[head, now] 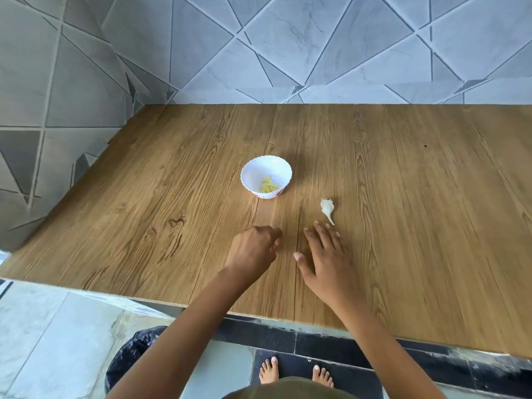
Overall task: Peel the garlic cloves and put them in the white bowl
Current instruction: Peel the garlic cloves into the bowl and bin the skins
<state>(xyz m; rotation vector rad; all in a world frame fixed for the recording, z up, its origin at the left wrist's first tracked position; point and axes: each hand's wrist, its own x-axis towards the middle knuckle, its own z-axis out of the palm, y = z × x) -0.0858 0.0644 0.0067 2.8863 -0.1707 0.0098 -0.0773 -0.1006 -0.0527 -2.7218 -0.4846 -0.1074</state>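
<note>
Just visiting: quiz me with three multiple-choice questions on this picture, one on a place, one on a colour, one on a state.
1. Where is the husk? A in the bowl; B on the table, right of the bowl; C on the floor.
2. What colour are the pieces in the bowl? A red; B yellow; C black.
3. How is the right hand? A fist; B open, fingers straight; C holding the bowl.
Answers: 1B, it lies on bare wood; 2B, pale yellow against white; 3B, fingers spread.

Open tabletop (pixel 172 197) runs from the left hand (pixel 253 249) and right hand (pixel 325 260) to the white bowl (pixel 266 175); a garlic husk (pixel 327 210) lies just beyond the right hand, tiled wall (pixel 288 53) behind.
</note>
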